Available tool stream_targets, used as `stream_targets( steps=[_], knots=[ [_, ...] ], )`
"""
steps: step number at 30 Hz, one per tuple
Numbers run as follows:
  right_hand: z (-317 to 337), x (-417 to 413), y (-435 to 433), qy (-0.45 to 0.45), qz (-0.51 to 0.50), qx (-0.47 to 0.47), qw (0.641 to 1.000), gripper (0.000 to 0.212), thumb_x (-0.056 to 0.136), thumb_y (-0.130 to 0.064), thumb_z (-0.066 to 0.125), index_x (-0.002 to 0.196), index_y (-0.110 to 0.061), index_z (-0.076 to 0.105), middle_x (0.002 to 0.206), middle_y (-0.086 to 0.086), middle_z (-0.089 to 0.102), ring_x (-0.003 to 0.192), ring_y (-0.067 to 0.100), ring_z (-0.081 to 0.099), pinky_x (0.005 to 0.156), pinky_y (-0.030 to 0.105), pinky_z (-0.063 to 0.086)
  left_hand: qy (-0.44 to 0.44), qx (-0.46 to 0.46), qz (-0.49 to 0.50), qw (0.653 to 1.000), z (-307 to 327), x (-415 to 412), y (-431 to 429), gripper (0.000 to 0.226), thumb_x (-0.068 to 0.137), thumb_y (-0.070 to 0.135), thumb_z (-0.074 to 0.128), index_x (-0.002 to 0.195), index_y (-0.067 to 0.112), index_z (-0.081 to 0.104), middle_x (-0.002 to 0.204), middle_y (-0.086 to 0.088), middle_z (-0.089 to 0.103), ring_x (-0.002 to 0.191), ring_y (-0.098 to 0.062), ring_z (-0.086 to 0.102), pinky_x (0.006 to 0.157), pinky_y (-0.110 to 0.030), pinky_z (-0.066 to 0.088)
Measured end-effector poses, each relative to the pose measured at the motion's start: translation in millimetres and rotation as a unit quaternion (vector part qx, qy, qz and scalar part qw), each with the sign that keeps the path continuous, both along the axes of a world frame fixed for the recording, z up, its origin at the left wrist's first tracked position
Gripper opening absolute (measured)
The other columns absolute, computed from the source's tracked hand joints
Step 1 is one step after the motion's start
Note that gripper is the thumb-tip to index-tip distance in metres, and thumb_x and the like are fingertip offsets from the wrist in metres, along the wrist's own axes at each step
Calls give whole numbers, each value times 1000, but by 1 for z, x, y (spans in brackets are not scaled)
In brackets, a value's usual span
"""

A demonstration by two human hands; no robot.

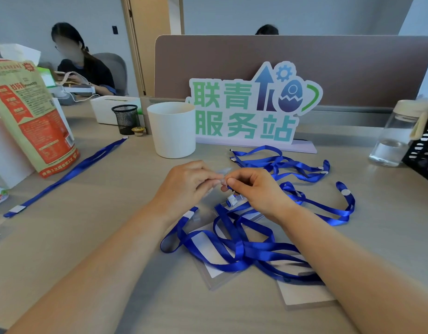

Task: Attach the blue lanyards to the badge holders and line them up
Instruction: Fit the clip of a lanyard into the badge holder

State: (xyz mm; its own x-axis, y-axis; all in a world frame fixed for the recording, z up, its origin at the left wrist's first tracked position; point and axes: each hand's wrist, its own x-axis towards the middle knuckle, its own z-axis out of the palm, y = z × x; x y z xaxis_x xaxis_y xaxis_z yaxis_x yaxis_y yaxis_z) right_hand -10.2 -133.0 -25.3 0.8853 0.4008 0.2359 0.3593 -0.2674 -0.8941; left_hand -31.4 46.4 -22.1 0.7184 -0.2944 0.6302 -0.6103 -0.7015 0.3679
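Left hand [184,186] pinching clear holder [223,171], right hand [256,191] glossy blue lanyard [288,186]

Pale grey walls [304,15], wooden door frame [133,44], brown partition panel [208,59] behind light wood-grain worktop [99,213]; even lighting.

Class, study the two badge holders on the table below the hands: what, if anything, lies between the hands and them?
Loops of the tangled blue lanyards cross over both badge holders and probably need lifting off first. The left hand pinches a clear plastic piece; the right hand pinches a lanyard end.
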Motion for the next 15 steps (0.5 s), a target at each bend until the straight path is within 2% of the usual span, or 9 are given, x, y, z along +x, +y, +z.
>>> stream_targets(
  steps=[2,4,6,8,11,13,15],
  knots=[
    [-1,0,0,-5,-9,-5,1000,20,92,-12,54,81,-16,71,84,11,69,72,13,53,74,28,46,36,-57,-7,998,1,-2,0,12,80,19,70,90,24,75,83,5,69,80,-5,61,74,-18,48],
    [-1,-2,1,-6,-9,-8,1000,18,91,-10,55,86,-8,72,78,1,68,66,0,53,69,14,45,63,-92,-8,994,2,-4,-1,11,77,20,74,83,29,75,81,6,70,79,-5,63,75,-22,50],
    [-1,-3,3,-6,-11,-14,1000,17,91,-9,55,90,-6,72,78,-7,67,66,-6,55,69,8,46,73,-110,-1,991,4,-6,-3,15,73,23,76,76,37,71,78,10,69,76,-4,63,74,-23,51],
    [-2,-3,3,-3,-13,-17,1000,17,91,-10,55,91,-7,73,78,-7,68,67,-5,55,70,8,46,81,-105,11,991,4,-6,-3,15,72,24,76,74,38,71,76,10,69,74,-4,63,74,-25,52],
    [-3,-3,3,2,-18,-16,1000,18,91,-11,55,90,-8,73,84,10,71,68,6,51,70,17,45,62,-44,31,997,3,-4,-4,5,78,28,71,76,27,76,74,6,71,71,-7,62,72,-26,49],
    [-2,-4,3,4,-18,-14,1000,19,92,-12,55,89,-9,73,90,16,70,69,10,49,70,21,44,29,2,46,999,1,-2,-6,17,80,33,61,74,26,75,71,6,71,72,-7,58,75,-16,38],
    [-1,-5,5,9,-20,-8,1000,19,92,-13,55,85,-15,73,87,12,70,66,5,49,69,18,44,22,1,59,998,0,-2,-8,21,80,34,56,72,26,74,70,9,71,76,-2,56,77,-14,30]
  ],
)
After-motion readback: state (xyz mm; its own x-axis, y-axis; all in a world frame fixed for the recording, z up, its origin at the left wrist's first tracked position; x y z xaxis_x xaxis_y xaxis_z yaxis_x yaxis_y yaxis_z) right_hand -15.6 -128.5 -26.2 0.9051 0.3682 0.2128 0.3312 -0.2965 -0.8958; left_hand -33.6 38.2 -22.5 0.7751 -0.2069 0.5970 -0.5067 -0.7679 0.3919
